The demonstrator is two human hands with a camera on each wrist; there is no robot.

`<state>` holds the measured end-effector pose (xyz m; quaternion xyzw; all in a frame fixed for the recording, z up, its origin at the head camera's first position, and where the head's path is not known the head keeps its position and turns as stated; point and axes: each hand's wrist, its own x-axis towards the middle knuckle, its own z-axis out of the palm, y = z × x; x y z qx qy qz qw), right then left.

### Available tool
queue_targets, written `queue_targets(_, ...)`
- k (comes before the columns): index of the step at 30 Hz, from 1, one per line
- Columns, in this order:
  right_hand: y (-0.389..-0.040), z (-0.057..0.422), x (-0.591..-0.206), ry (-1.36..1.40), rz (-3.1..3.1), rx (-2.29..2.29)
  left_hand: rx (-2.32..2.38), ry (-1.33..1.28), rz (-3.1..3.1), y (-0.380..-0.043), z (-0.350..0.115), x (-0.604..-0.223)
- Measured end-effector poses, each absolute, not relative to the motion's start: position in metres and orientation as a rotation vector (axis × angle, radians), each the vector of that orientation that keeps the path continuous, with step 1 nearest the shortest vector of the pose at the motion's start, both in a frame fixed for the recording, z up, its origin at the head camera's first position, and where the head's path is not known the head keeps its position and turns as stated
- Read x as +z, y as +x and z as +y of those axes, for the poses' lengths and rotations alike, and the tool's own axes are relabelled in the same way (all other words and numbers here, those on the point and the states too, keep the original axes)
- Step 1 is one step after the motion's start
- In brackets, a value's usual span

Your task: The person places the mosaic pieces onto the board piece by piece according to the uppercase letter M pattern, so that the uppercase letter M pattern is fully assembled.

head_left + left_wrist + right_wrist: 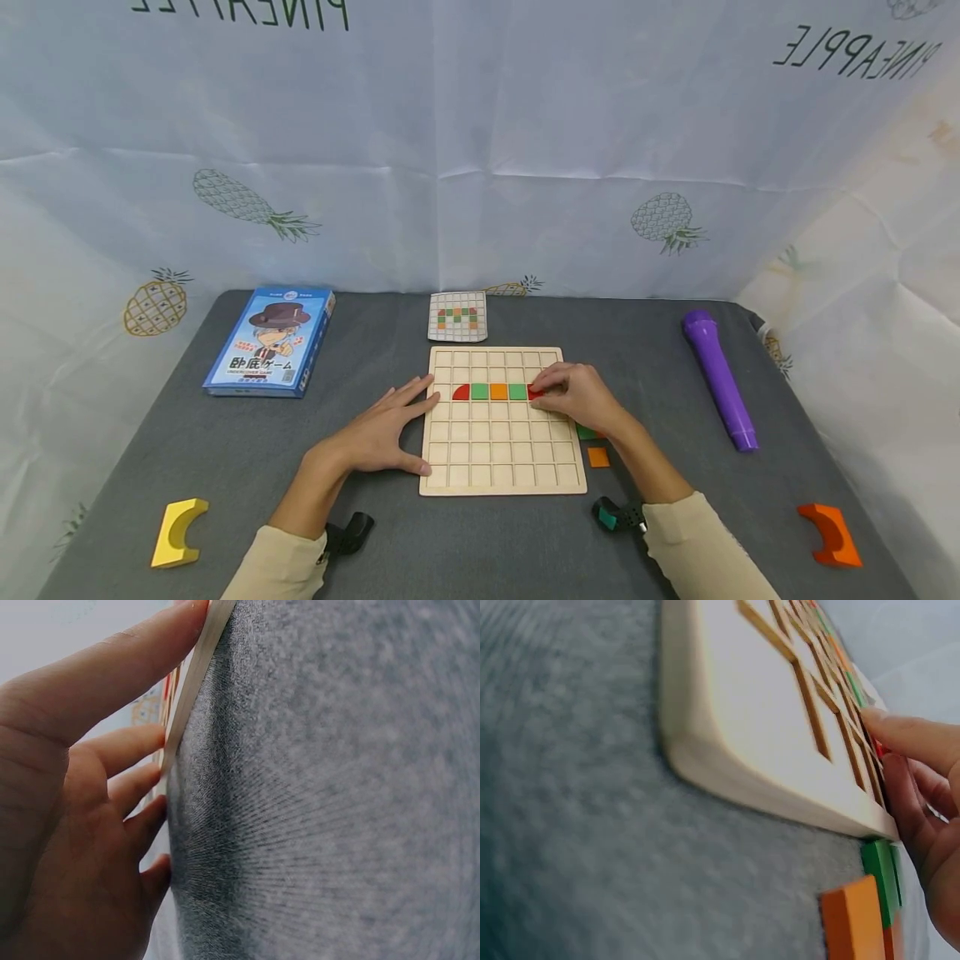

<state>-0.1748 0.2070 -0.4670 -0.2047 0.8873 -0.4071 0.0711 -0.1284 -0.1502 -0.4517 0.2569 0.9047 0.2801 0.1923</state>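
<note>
The right sleeve (708,546) is plain beige cloth, lightly creased, ending above a bare wrist. Just beyond its cuff sits a black wrist unit (624,517) with a rounded end, a teal patch, a dotted surface and a small pale glint. Well to the left of the right sleeve, the left sleeve (276,568) matches in beige, with a dark strap by its cuff and a smooth, stubby black block (352,533) facing the right sleeve. The fingers (127,748) are bare and slender.

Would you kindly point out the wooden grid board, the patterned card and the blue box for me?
Wooden grid board (502,452): head view, an empty lower cell.
Patterned card (457,317): head view, middle of its coloured pattern.
Blue box (271,342): head view, its illustrated upper face.
</note>
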Motion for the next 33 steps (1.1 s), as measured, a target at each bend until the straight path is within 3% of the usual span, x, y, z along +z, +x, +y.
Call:
queue_targets(18, -0.165, 0.262, -0.440, -0.711, 2.711, -1.175, 0.790, 0.706, 2.532, -0.128, -0.151, -0.450)
queue_targets(33, -0.142, 0.286, -0.463, -0.714, 2.791, -1.072, 0.794, 0.712, 2.528, -0.128, -0.151, -0.452)
